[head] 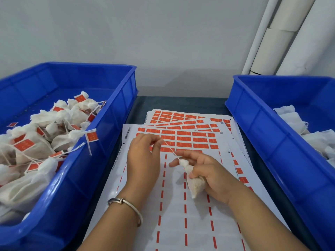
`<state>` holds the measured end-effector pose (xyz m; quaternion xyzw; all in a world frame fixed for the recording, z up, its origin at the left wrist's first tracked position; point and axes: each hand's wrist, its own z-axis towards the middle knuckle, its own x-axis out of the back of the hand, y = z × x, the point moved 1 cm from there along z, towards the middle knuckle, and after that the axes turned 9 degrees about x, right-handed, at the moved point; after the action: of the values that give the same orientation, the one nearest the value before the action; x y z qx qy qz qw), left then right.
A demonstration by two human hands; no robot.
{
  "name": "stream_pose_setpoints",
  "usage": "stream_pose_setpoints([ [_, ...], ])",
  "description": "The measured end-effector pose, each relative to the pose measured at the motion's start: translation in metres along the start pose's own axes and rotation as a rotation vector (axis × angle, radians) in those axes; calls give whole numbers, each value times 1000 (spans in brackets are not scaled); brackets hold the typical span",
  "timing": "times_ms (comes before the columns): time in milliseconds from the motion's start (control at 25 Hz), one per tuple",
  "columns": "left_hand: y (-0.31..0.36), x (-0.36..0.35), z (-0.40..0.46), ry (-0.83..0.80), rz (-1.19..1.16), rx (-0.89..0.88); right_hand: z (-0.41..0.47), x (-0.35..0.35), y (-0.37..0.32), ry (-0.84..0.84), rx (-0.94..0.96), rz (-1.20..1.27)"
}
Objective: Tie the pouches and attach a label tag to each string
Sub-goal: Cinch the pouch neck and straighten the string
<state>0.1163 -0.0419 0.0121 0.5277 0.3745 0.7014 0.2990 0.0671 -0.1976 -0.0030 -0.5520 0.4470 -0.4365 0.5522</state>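
Note:
My right hand (208, 173) grips a small white pouch (193, 183) around its gathered neck, just above the label sheets. A thin string (171, 150) runs taut from the pouch's neck up and left to my left hand (144, 156), which pinches its end between thumb and fingertips. The top label sheet (181, 214) under both hands has orange labels (183, 139) only in its far rows; the near rows are peeled, with orange strips left between them.
A blue bin (116, 113) on the left holds several tied white pouches with orange tags. A second blue bin (268, 120) on the right holds untagged white pouches. More label sheets fan out behind the top one. White pipes stand at the back right.

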Motion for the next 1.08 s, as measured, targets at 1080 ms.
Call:
stream_pose_setpoints([
  [1080,33,-64,7,-496,514,-163,0,50,-4,442,4,653],
])
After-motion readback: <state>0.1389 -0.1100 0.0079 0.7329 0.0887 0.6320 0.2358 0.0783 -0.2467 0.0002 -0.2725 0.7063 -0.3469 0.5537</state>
